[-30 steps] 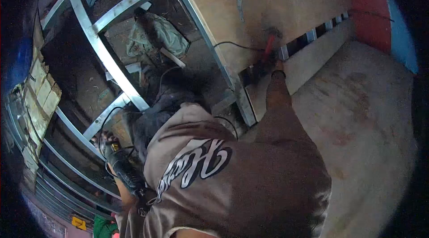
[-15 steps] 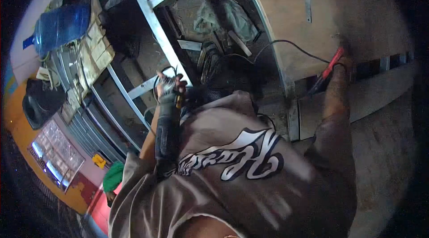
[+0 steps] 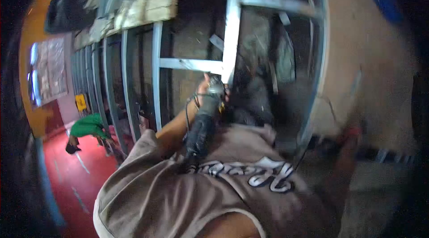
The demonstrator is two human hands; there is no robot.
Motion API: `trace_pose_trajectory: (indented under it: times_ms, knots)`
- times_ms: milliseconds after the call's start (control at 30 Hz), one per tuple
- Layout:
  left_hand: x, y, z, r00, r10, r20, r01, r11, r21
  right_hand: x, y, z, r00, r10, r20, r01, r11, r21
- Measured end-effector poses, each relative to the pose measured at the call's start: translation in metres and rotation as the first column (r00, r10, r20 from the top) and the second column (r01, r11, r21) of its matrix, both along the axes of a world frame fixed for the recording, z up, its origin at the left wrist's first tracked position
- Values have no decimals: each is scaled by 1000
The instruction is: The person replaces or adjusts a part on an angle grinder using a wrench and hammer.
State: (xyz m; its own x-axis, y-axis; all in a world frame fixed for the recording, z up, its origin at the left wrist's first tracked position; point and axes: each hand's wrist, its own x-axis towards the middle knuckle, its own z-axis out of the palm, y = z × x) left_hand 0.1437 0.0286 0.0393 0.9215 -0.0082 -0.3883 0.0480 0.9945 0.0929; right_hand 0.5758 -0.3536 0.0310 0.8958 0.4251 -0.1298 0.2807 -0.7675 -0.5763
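My left hand [image 3: 206, 89] is wrapped round the metal head of an angle grinder [image 3: 201, 126], whose black body points back toward my chest. A cord loops beside my left wrist. Just past that hand is a pale metal frame [image 3: 232, 19] of square bars. My right hand [image 3: 357, 126], smeared by motion, is low at the right, closed round a red-handled tool [image 3: 351, 132]. The tool's far end is too blurred to make out. Beyond it lies a broad brown board [image 3: 357, 46].
At the left, a person in a green top [image 3: 87, 124] bends over the red floor [image 3: 67, 180]. Several upright metal bars [image 3: 127, 77] stand between us. A stained pale sheet [image 3: 147, 3] and a black bag-like item [image 3: 69, 10] are at the upper left.
My view has swung, so the frame and grinder appear further right, and the person in green shows more fully. My right hand appears lower. Both hands keep their holds.
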Motion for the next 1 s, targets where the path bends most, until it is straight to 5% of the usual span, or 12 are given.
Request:
trace_pose_trajectory:
  times_ms: [167, 267, 567, 633, 667, 700, 800, 867, 900, 933, 967, 1000]
  knots:
    - [-24, -21, 36, 896, 406, -178, -430, 895, -120, 64, 173, 41, 945, 107, 308, -179, 960, 214]
    - [-46, -16, 73, 965, 259, 38, -260, 965, 40, 84, 264, 79, 875, 165, 456, -316, 907, 278]
    - [-116, 37, 104, 638, 176, -750, 29, 967, 252, 102, 312, 113, 713, 184, 677, -417, 887, 198]
    - [-129, 62, 104, 350, 99, -932, 526, 802, 283, 100, 287, 114, 687, 187, 702, -402, 902, 153]
    - [-111, 67, 159, 358, 171, -918, 581, 728, 363, 104, 257, 107, 687, 177, 705, -358, 927, 116]
    - [-160, 76, 111, 683, 233, -692, 367, 709, 602, 102, 196, 109, 686, 144, 713, -265, 962, 60]
    - [-140, 107, 164, 576, 307, -758, 617, 444, 649, 33, -99, 175, 624, 19, 781, 230, 951, -207]
    - [-112, 120, 195, 516, 316, -796, 460, 682, 569, 46, -136, 187, 614, -152, 775, 196, 980, 36]
    - [-110, 108, 197, 496, 545, -676, 355, 583, 731, 54, -153, 192, 816, -556, 158, 339, 682, 648]
    - [-114, 119, 193, 495, 584, -644, 442, 469, 765, 40, -133, 212, 662, -437, 609, 429, 887, 170]
    - [-126, 128, 190, 487, 647, -586, 500, 343, 795, 54, -156, 206, 790, -569, 229, 267, 655, 707]
    - [-133, 139, 193, 565, 583, -583, 575, 228, 786, 49, -144, 228, 732, -609, 304, 351, 720, 599]
